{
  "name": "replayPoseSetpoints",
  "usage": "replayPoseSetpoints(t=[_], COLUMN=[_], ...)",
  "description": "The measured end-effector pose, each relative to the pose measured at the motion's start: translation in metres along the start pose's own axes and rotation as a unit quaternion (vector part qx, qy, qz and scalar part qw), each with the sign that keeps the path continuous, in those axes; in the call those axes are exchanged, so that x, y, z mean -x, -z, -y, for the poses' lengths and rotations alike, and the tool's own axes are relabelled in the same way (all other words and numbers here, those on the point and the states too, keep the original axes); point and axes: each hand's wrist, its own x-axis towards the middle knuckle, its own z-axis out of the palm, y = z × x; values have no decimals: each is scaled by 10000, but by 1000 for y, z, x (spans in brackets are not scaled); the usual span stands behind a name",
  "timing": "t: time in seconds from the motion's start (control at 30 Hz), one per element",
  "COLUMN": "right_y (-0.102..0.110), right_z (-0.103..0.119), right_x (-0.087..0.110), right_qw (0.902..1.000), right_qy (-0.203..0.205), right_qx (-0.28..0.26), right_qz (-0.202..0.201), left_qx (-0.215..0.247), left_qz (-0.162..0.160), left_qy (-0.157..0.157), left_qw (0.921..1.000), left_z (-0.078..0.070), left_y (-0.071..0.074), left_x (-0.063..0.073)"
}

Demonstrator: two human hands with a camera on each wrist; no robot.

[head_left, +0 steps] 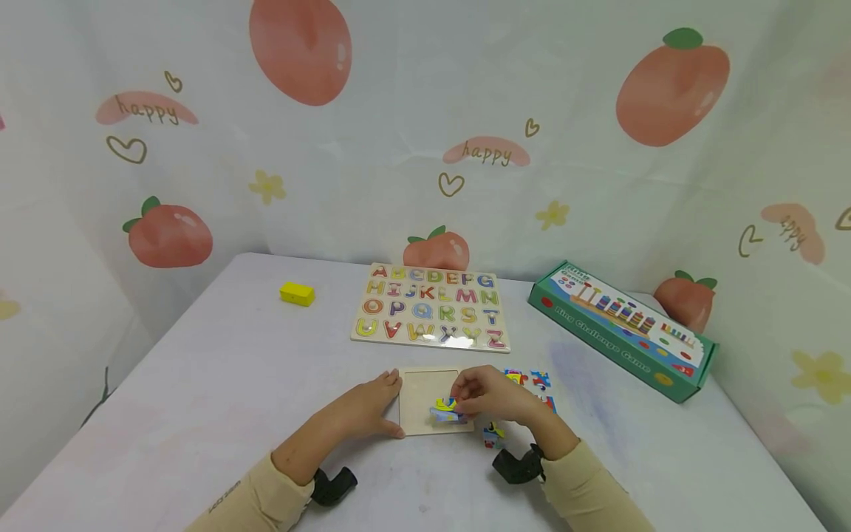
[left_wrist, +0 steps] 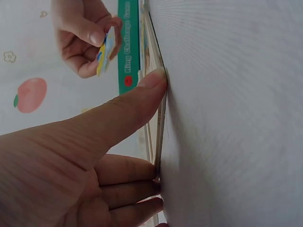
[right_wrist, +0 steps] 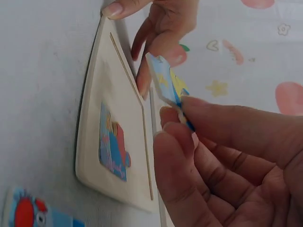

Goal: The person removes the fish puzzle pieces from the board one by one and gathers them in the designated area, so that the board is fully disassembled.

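A shallow wooden puzzle tray (head_left: 417,391) lies flat on the table in front of the person. The left hand (head_left: 368,408) rests at its left edge, thumb on the near corner and the fingers, fairly straight, along the side. Over the tray, the right hand (head_left: 490,393) pinches a blue and yellow jigsaw piece (right_wrist: 164,82) between thumb and fingers, tilted up off the board. Another jigsaw piece (right_wrist: 112,146), blue with red, lies inside the tray at its near right corner, as the right wrist view shows.
Several colourful jigsaw pieces (head_left: 540,380) lie right of the tray, partly behind the right hand; one loose piece (head_left: 493,434) is nearer. An alphabet board (head_left: 431,307) lies behind. A green game box (head_left: 625,329) stands back right, a yellow block (head_left: 297,293) back left.
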Motion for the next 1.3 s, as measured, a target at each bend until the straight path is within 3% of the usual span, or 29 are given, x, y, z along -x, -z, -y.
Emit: replayPoseSetpoints(t=[0.37,0.77,1.13,1.3], right_y=[19,36,38,34], right_z=[-29,-49,-61,-61], right_x=[32,69,83,84], right_qw=[9986,9970,9943,9951], right_qy=[-394,-509,-761,-712], right_qx=[-225,-346,-563,-273], right_qz=[-261,-466,-496,-628], left_qx=[7,-14,-17,9], left_qz=[11,-1,7,24], left_qy=[39,42,47,49], left_qw=[10000,10000,10000,10000], left_z=[-2,-1,0,0], left_y=[1,0,-1,-1], left_x=[1,1,0,0])
